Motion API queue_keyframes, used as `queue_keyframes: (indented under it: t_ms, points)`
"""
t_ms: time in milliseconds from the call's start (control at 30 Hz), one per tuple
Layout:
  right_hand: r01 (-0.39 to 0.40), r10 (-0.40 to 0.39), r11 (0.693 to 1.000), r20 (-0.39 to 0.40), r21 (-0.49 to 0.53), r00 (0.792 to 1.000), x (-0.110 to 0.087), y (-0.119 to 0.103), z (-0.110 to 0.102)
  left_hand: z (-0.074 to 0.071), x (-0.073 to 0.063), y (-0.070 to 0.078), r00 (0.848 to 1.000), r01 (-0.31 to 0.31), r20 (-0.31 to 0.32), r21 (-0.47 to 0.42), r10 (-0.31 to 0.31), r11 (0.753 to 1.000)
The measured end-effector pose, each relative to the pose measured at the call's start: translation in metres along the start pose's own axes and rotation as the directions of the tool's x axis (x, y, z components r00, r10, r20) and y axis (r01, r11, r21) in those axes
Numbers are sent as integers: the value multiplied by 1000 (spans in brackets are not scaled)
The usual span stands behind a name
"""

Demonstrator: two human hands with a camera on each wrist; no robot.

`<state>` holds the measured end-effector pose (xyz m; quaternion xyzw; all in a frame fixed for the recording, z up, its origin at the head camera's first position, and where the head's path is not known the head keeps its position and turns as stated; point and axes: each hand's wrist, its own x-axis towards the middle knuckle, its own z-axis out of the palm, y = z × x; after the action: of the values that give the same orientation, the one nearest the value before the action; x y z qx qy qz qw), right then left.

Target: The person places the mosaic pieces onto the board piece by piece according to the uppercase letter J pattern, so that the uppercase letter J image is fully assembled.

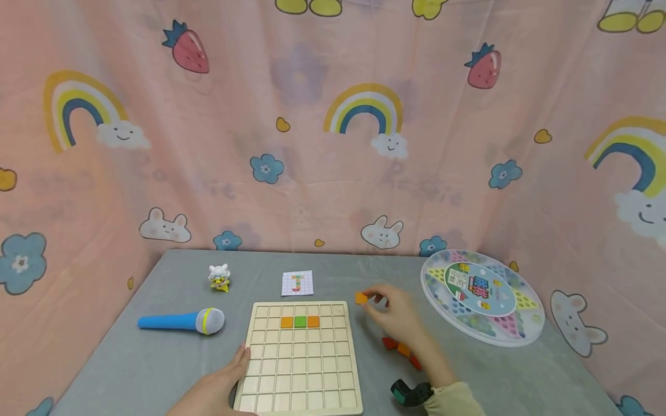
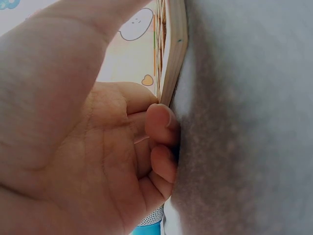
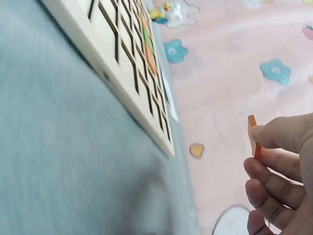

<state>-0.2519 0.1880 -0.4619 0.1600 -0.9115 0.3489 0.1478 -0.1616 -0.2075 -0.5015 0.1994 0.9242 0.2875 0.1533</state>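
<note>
A pale wooden grid board (image 1: 299,367) lies on the table. Its upper part holds a green tile (image 1: 300,322) between two orange tiles (image 1: 287,322). My left hand (image 1: 221,381) grips the board's near left side, its fingers curled at the edge in the left wrist view. Beyond the board's right edge, my right hand (image 1: 392,312) pinches an orange square tile (image 3: 253,137) between thumb and index finger, raised off the table. Below that hand lie two red tiles (image 1: 389,344) and an orange tile (image 1: 403,349), partly covered by the forearm.
A small card with a coloured grid pattern (image 1: 298,283) lies behind the board. To the left are a blue toy microphone (image 1: 171,322) and a small figurine (image 1: 219,278). A round game board (image 1: 481,297) sits at the right, and a patterned curtain (image 1: 333,190) hangs behind.
</note>
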Motion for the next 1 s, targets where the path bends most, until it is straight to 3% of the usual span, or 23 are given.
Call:
queue_keyframes:
  t_ms: [233,467,633,800,1000]
  points:
    - [2,-3,1000,42,22,999,6,-34,21,0,0,1,1000,1,3,-5,-1,1000]
    - [87,-95,991,75,105,993,12,-58,38,-2,1,6,998,59,29,-39,-57,998]
    - [90,-111,981,118,172,987,15,-70,51,-4,1,7,997,72,32,-36,-71,997]
    - [84,-112,977,139,195,984,16,-79,62,-4,2,5,997,65,36,-32,-63,997]
    - [48,-91,967,163,250,982,13,-81,70,-1,0,2,1000,2,-2,16,-2,1000]
